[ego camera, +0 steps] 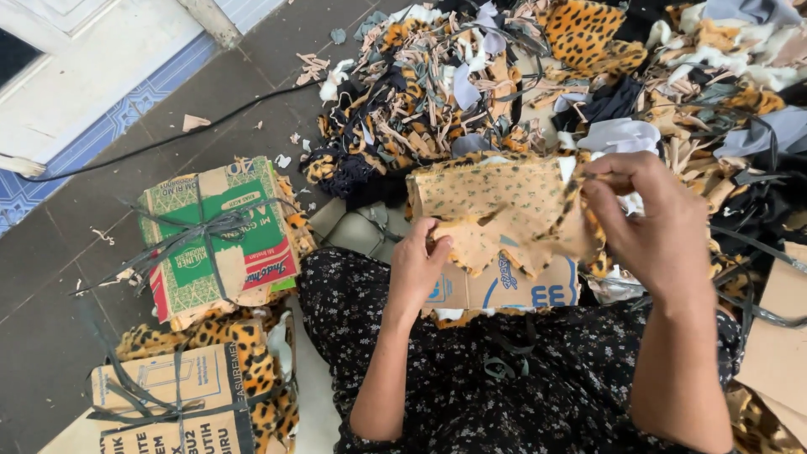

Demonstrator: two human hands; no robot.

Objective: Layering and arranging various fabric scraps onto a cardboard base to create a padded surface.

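On the left we see tied cardboard bundles (220, 240) on the dark tile floor (50, 277). Our left hand (418, 262) pinches the near edge, our right hand (651, 223) grips the far-right corner of a tan leopard-print fabric scrap (496, 206), raised over our lap, before the scrap heap (538, 76).

left hand (418, 262) centre frame, fingers curled and pinching, forearm rising from bottom centre, right hand (651, 220) right of centre, higher, thumb and fingers pinched, wrist bent, forearm from lower right
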